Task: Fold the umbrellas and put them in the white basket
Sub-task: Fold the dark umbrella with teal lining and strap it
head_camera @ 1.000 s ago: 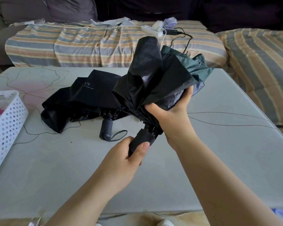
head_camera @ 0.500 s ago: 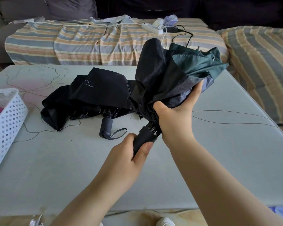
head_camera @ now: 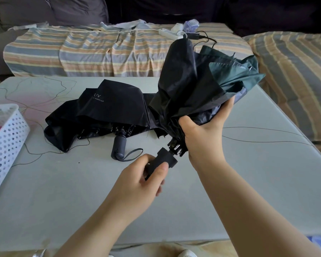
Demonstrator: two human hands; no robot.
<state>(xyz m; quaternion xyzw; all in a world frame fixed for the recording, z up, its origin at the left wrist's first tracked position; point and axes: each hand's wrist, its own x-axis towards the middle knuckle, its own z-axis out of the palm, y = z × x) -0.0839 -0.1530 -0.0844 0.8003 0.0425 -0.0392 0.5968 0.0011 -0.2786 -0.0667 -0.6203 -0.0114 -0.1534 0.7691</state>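
My left hand (head_camera: 137,180) grips the green umbrella's (head_camera: 202,86) handle (head_camera: 164,161) while my right hand (head_camera: 204,132) clasps its bunched canopy above the desk (head_camera: 248,191).

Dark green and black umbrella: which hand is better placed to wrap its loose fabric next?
Probably the right hand: it already grasps the canopy, while the left hand holds the handle.

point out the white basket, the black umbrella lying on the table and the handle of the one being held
white basket (head_camera: 9,134), head view, on its perforated side wall.
black umbrella lying on the table (head_camera: 111,108), head view, on its canopy fabric below the UV print.
held umbrella's handle (head_camera: 164,159), head view, on the upper part above the left thumb.
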